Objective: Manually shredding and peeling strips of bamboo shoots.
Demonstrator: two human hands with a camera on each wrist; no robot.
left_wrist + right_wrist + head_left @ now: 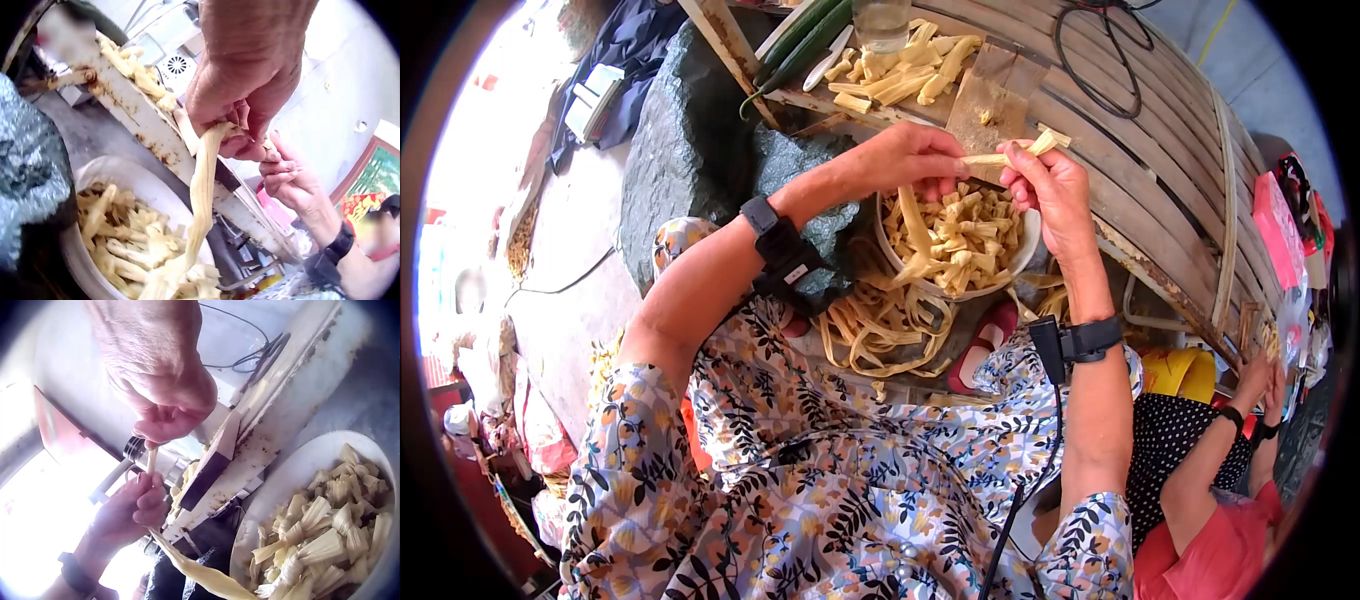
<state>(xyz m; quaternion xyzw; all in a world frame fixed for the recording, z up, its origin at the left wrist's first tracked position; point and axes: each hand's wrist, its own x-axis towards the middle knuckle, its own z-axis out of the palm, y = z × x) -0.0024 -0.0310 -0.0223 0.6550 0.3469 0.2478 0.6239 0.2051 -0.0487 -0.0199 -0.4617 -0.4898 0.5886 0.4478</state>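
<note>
In the head view a long pale-yellow, fibrous strip (988, 160) stretches between both hands, above a white bowl (1030, 245). My left hand (915, 160) grips it, and a long tail of the strip (203, 187) hangs down from that hand over the bowl. My right hand (1055, 195) pinches the strip's other end between thumb and fingers, with a short frayed piece sticking out past them. Inside the bowl lie many short, knotted pale-yellow pieces (337, 531). Seen from the right wrist, the left hand (134, 506) is close below the right hand (172, 400).
A slatted wooden table (1160, 190) with a rusty frame carries a wooden block (990, 105), more yellow pieces (900, 78), a glass jar (881, 25) and green cucumbers (805, 45). Long loose strips (885, 325) lie below the bowl. Another person's arms (1215, 440) are at the right.
</note>
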